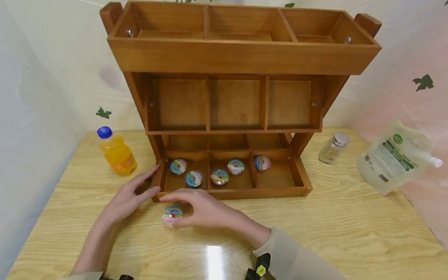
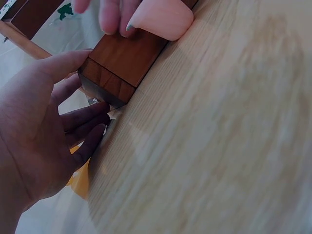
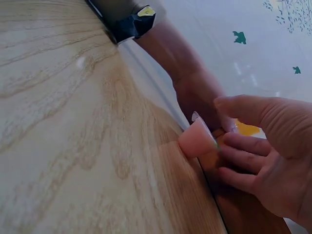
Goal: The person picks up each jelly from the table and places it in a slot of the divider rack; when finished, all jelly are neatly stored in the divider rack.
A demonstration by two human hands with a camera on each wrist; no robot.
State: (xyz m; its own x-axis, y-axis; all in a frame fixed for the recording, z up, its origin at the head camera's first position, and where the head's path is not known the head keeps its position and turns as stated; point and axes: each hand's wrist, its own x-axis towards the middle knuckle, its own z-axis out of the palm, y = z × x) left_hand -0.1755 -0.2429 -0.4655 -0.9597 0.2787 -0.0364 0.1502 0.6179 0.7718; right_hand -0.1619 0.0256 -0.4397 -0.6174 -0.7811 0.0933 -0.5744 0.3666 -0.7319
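A wooden rack (image 1: 241, 54) with three tiers of compartments stands at the back of the table. My left hand (image 1: 128, 198) touches the left end of its bottom tray (image 1: 264, 193), fingers along the side and thumb near the front corner. In front of that tray is a pink jelly cup (image 1: 172, 216) with a printed lid. My right hand (image 1: 203, 208) is around this cup, thumb spread from the fingers. In the right wrist view, the thumb is apart from the cup (image 3: 196, 140) and the fingers are beside its lid; contact is unclear.
Several jelly cups (image 1: 236, 166) lie in the bottom tray: two left, two middle, one right. An orange juice bottle (image 1: 118, 152) stands left of the rack. On the right are a small jar (image 1: 333, 149) and a spouted pouch (image 1: 395, 158). A patterned curtain hangs behind.
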